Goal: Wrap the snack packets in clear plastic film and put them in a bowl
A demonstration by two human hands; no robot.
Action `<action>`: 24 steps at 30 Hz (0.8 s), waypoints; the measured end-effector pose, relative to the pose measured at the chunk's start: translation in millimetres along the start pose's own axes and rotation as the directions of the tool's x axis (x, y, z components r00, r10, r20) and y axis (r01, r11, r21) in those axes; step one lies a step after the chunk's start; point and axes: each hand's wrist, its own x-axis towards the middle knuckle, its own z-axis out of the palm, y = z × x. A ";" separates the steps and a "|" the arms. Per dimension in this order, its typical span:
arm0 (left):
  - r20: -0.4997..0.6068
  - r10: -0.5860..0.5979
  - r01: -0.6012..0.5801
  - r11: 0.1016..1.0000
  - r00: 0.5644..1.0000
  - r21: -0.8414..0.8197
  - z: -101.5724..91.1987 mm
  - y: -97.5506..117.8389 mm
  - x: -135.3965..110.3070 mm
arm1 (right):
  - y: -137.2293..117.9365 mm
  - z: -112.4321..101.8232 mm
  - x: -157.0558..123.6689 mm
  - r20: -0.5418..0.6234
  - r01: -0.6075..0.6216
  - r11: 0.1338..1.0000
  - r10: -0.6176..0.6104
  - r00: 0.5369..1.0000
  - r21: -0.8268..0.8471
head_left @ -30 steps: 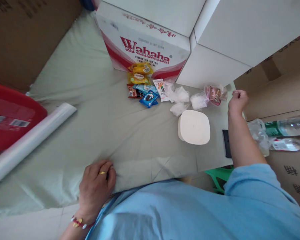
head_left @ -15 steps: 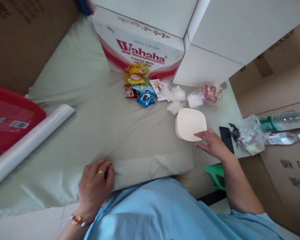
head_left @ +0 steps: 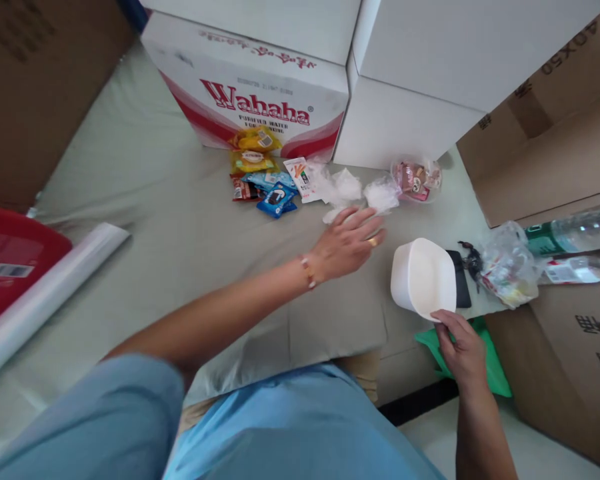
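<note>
My right hand [head_left: 460, 347] grips the near rim of a white plastic box [head_left: 423, 277] and holds it tilted up off the cloth-covered table [head_left: 180, 227], near the right edge. My left hand [head_left: 347, 240] is stretched across the table with its fingers spread, holding nothing, close to crumpled clear wrappers [head_left: 347, 190]. Beyond them lies a pile of small snack packets [head_left: 260, 173] in yellow, red and blue. A clear bag with pink sweets [head_left: 416, 179] sits further right.
A Wahaha carton [head_left: 250, 87] and white boxes [head_left: 430, 80] stand at the back. A black phone [head_left: 463, 283], a plastic bag [head_left: 507, 270] and bottles [head_left: 575, 233] lie at right. A clear film roll [head_left: 45, 300] and red basin [head_left: 10, 257] are at left. A green stool [head_left: 485, 360] sits below.
My left hand left the table's near edge and reached across toward the wrappers. My right hand took the white box by its rim and lifted it to the right, tilted.
</note>
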 end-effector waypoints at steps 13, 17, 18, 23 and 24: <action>0.314 -0.267 0.242 0.963 0.911 0.116 46.6 -87.9 23.2 | -5.3 -18.3 -3.3 -0.042 -0.069 0.995 0.072 0.997 0.072; 0.301 -0.312 0.279 0.949 0.901 0.147 14.3 -89.3 -26.9 | -29.4 13.3 65.5 -0.020 0.050 0.976 -0.046 0.999 0.211; 0.301 -0.316 0.285 0.948 0.900 0.142 9.6 -87.9 -36.3 | -36.1 23.8 86.4 -0.027 0.078 0.970 -0.074 0.997 0.229; 0.266 -0.278 0.262 0.960 0.923 0.094 -1.5 -66.5 -65.6 | -61.6 84.3 188.4 -0.057 0.149 0.970 -0.140 0.988 0.191; 0.249 -0.266 0.252 0.964 0.931 0.089 -3.3 -59.1 -70.2 | -63.6 96.3 205.9 -0.053 0.155 0.973 -0.148 0.988 0.170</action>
